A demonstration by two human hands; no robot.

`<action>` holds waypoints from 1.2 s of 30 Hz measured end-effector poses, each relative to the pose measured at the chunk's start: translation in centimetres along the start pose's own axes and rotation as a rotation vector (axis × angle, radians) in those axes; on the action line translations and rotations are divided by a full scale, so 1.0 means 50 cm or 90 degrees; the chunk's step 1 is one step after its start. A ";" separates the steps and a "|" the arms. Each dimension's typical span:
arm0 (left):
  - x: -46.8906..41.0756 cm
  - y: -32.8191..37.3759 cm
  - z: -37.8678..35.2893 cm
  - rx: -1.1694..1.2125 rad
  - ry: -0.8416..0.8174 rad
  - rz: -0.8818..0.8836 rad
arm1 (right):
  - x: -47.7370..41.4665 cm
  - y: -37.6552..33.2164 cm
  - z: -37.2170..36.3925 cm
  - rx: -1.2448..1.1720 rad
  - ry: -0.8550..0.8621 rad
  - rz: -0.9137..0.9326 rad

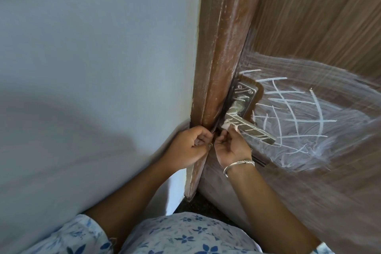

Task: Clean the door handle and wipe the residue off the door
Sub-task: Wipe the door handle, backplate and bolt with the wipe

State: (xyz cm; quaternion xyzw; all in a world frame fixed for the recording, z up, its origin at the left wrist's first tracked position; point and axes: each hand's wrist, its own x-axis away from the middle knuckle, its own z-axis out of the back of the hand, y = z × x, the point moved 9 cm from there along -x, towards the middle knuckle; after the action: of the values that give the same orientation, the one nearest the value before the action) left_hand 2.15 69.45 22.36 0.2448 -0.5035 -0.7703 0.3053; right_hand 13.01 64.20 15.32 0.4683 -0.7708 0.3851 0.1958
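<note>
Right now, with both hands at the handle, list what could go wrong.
1. The left hand has its curled fingers at the seam between door frame and door. If the door swings, they could get pinched.
2. The right hand pinches only a small white wad against the door handle. It may smear the white marks into more haze.
3. The bracelet could drag through residue.

The right hand [231, 149] pinches a white scrap [226, 126] against the streaked door handle [254, 131].
</note>
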 end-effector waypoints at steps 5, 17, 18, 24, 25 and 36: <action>-0.001 0.004 -0.011 0.025 -0.015 -0.015 | -0.005 0.033 -0.041 0.073 -0.044 -0.048; 0.020 0.077 -0.011 -0.195 0.084 -0.124 | 0.043 0.040 -0.028 0.110 -0.109 -0.088; 0.020 0.084 -0.014 -0.215 0.078 -0.129 | 0.046 0.037 -0.031 0.120 -0.106 -0.083; 0.023 0.108 -0.021 -0.285 0.092 -0.140 | 0.054 0.033 -0.048 0.175 -0.145 -0.068; 0.022 0.109 -0.022 -0.287 0.090 -0.135 | 0.057 0.035 -0.050 0.180 -0.152 -0.069; 0.008 0.184 0.011 -0.375 0.137 -0.137 | 0.092 0.038 0.000 0.237 -0.149 -0.035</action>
State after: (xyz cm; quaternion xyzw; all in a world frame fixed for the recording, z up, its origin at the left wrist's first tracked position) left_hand 3.56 66.69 31.02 0.2776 -0.1951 -0.8804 0.3312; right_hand 9.12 62.10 17.58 0.5586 -0.6909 0.4582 0.0256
